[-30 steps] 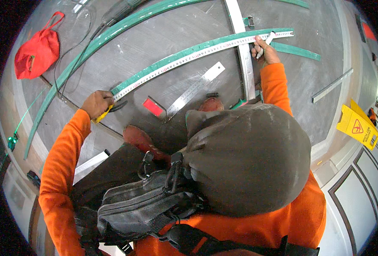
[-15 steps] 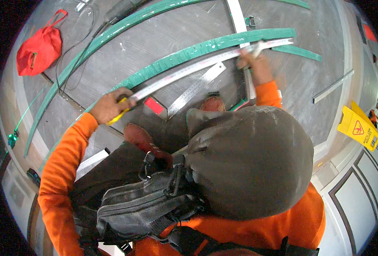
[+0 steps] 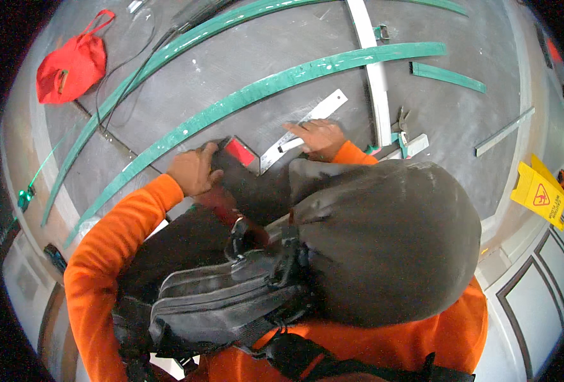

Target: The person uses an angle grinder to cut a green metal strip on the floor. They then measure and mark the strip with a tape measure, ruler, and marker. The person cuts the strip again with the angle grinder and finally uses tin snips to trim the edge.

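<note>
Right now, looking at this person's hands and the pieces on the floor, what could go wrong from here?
The right hand holds a white marker over the metal ruler, so a careless sweep might knock the ruler askew.

The curved green strip crosses on top of the pale bar, so a push on one end might make it rock or slide.

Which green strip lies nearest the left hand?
The long curved green strip crossing the white bar; the other green strips lie farther from the left hand.
</note>
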`<state>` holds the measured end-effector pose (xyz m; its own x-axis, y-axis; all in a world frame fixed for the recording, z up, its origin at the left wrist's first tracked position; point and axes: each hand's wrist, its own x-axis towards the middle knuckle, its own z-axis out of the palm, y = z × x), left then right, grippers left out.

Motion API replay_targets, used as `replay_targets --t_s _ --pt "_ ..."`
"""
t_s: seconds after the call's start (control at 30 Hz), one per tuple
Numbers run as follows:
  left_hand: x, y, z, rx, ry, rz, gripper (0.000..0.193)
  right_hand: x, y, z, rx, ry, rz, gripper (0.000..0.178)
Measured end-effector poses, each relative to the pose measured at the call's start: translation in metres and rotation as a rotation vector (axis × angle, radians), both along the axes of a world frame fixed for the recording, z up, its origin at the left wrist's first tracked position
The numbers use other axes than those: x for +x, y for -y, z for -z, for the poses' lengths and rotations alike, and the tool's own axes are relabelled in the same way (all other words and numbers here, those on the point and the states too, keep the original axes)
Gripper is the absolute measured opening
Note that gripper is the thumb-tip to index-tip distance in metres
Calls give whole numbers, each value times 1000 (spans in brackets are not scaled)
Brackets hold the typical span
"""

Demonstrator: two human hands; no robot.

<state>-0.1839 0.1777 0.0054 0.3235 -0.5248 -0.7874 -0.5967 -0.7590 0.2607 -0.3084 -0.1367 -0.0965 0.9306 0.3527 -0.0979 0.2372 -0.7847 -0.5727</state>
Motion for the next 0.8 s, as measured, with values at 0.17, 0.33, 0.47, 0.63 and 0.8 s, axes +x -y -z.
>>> replay_targets --t_s 0.17,0.33,0.47,0.63,0.8 --pt "-17 -8 42 -12 167 355 52 18 1 1 -144 63 -180 30" --pt "-16 3 40 -339 379 370 45 28 1 4 -163 -3 -293 19" --pt "-12 35 61 -590 546 681 44 34 0 -4 -195 -14 -351 20" --pt "-24 47 65 -536 287 544 23 23 -3 -30 -181 203 -305 13" --pt "-3 70 27 -655 46 143 20 57 35 -118 248 380 238 17"
